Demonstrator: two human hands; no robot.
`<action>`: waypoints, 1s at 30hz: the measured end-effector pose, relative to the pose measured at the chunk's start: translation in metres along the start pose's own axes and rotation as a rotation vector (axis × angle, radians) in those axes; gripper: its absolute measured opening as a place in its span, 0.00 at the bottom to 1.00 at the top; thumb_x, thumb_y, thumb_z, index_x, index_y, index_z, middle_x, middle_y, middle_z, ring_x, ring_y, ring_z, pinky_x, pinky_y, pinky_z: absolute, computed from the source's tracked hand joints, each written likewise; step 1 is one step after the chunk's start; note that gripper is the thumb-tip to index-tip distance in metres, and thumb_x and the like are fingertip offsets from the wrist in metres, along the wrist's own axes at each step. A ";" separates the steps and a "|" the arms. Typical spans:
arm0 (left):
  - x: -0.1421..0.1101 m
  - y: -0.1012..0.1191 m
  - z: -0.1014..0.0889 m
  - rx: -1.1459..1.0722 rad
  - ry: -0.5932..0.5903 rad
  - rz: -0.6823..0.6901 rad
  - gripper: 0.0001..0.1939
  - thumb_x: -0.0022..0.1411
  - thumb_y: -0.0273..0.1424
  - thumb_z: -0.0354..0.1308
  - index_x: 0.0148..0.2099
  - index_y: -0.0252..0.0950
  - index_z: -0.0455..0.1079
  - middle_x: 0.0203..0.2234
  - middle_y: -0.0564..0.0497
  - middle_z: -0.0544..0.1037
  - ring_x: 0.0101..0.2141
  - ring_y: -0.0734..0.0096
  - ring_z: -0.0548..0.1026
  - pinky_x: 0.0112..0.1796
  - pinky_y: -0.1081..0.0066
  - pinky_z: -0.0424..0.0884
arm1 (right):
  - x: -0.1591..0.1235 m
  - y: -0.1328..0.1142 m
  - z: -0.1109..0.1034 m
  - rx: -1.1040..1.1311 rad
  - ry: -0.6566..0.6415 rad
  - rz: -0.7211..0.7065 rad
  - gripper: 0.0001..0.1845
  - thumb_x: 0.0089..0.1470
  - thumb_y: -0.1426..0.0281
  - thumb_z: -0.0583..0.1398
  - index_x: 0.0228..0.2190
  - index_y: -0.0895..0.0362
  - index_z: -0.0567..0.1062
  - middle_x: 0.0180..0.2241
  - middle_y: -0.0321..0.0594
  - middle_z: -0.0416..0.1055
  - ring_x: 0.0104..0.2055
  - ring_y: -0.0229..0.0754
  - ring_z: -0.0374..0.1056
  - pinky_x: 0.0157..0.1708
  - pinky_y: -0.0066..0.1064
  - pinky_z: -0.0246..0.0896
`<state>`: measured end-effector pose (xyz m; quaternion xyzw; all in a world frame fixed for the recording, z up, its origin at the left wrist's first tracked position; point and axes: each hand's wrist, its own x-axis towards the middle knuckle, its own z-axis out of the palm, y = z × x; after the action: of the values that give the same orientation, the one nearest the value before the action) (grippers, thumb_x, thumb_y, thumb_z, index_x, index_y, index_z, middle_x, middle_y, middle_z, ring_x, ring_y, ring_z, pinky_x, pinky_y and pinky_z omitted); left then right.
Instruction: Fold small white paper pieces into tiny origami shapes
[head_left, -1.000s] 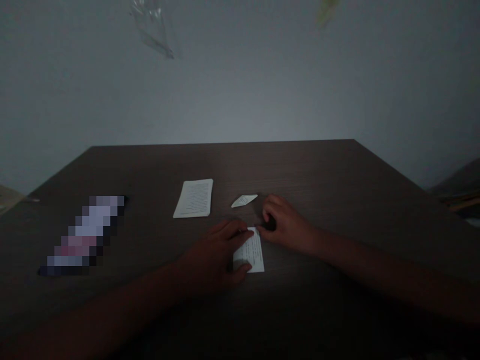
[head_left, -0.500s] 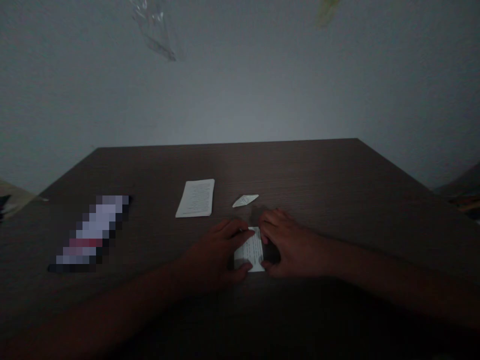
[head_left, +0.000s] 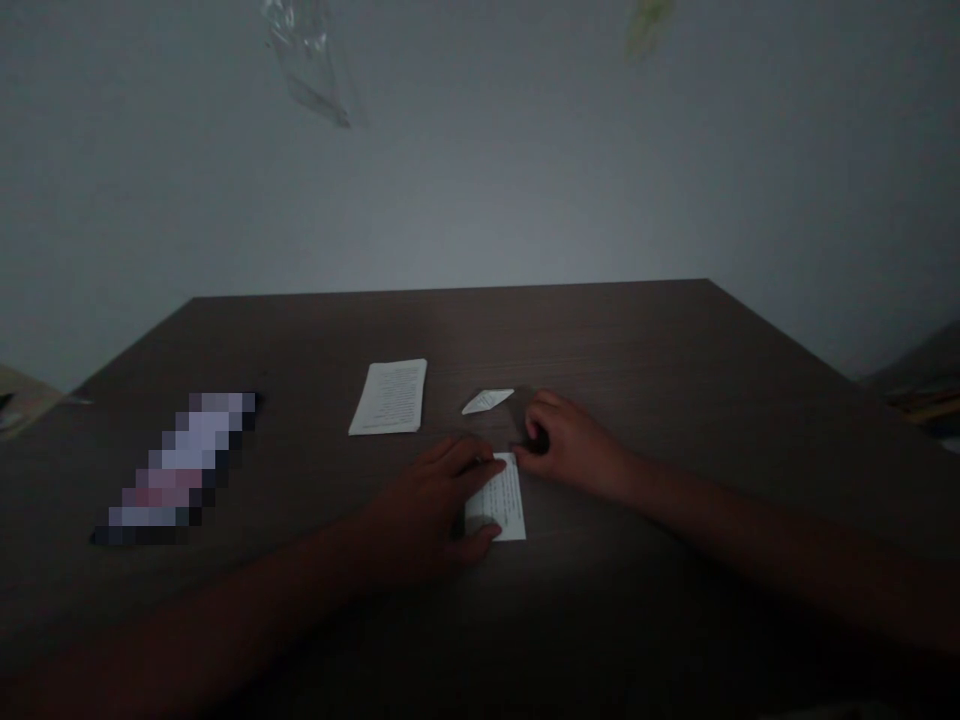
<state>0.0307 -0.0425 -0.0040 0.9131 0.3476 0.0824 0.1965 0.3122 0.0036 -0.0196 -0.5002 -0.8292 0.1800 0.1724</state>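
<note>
A small white printed paper, which looks folded, lies on the table in front of me. My left hand pins its left side down, the thumb near the bottom edge and the fingers near the top. Part of the paper is hidden under that hand. My right hand is half curled at the top right corner, thumb and forefinger apart, with the thumb tip at or beside the corner. Just beyond the paper rests a small folded piece of paper, pointed at both ends.
A stack of printed paper sheets lies farther back, left of the folded piece. At the left is a blurred-out flat object with a dark edge. The table meets a wall, where a clear plastic bag hangs.
My right hand moved down along the paper's right edge half a second ago and is back at the top right corner. My left hand stays on the paper.
</note>
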 end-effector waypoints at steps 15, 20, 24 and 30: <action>0.004 0.000 -0.002 0.011 0.034 0.018 0.31 0.75 0.34 0.72 0.77 0.39 0.79 0.71 0.38 0.82 0.71 0.40 0.81 0.75 0.46 0.79 | -0.028 -0.030 -0.017 -0.077 -0.168 -0.099 0.23 0.57 0.62 0.82 0.44 0.52 0.77 0.54 0.49 0.79 0.58 0.61 0.76 0.61 0.52 0.70; 0.003 0.005 -0.005 0.011 0.048 0.002 0.30 0.75 0.32 0.71 0.76 0.39 0.79 0.71 0.40 0.82 0.71 0.40 0.81 0.75 0.47 0.78 | -0.033 -0.039 -0.019 -0.090 -0.202 -0.130 0.24 0.55 0.62 0.83 0.44 0.52 0.77 0.54 0.49 0.79 0.57 0.61 0.77 0.63 0.54 0.72; 0.005 -0.001 0.000 0.004 0.045 0.020 0.32 0.74 0.33 0.73 0.77 0.39 0.78 0.71 0.38 0.82 0.71 0.38 0.81 0.74 0.41 0.80 | -0.034 -0.037 -0.017 -0.073 -0.199 -0.147 0.24 0.54 0.62 0.82 0.44 0.52 0.77 0.53 0.49 0.79 0.57 0.61 0.77 0.61 0.53 0.73; 0.004 0.002 -0.002 0.019 0.068 0.031 0.30 0.74 0.30 0.72 0.75 0.40 0.80 0.70 0.40 0.83 0.70 0.41 0.83 0.73 0.47 0.81 | -0.032 -0.035 -0.012 -0.107 -0.131 -0.124 0.23 0.52 0.65 0.81 0.42 0.52 0.77 0.50 0.47 0.80 0.52 0.58 0.77 0.55 0.47 0.72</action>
<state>0.0343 -0.0401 -0.0009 0.9170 0.3405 0.1132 0.1744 0.3054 -0.0389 0.0038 -0.4438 -0.8764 0.1567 0.1019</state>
